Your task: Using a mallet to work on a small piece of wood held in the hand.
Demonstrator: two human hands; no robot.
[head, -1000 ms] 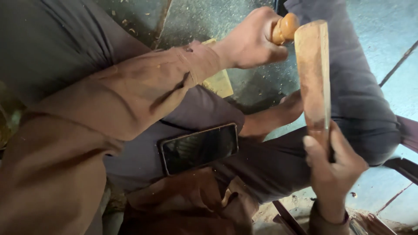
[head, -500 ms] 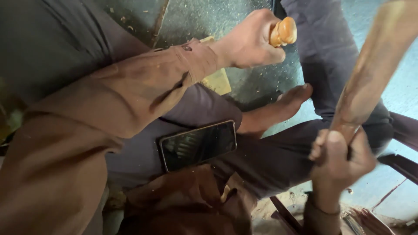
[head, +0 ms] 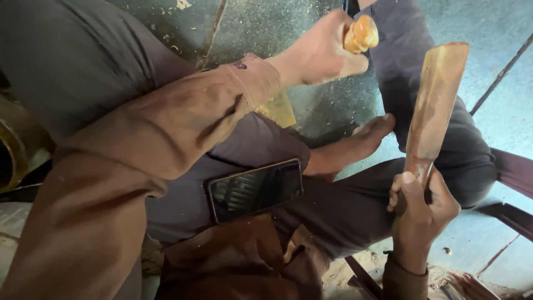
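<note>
My left hand [head: 319, 53] is closed around a tool whose rounded orange wooden handle top [head: 361, 33] sticks out above the fist, at the upper middle of the head view. My right hand [head: 422, 208] grips the narrow handle of a flat wooden mallet [head: 433, 105], held upright with its wide end near the left hand's tool. The tool's lower end is hidden behind my left hand. A bare foot [head: 355, 144] lies between the two hands, over dark trousers.
A black phone [head: 255, 189] rests on my thigh. A yellowish wooden piece [head: 277, 108] shows under my left sleeve. The greenish floor [head: 494, 33] is dusted with wood chips. Dark metal bars [head: 511, 166] run at the right.
The mallet swung out to the right and tilted, then came back upright toward the tool handle. My left hand stayed nearly still on the tool.
</note>
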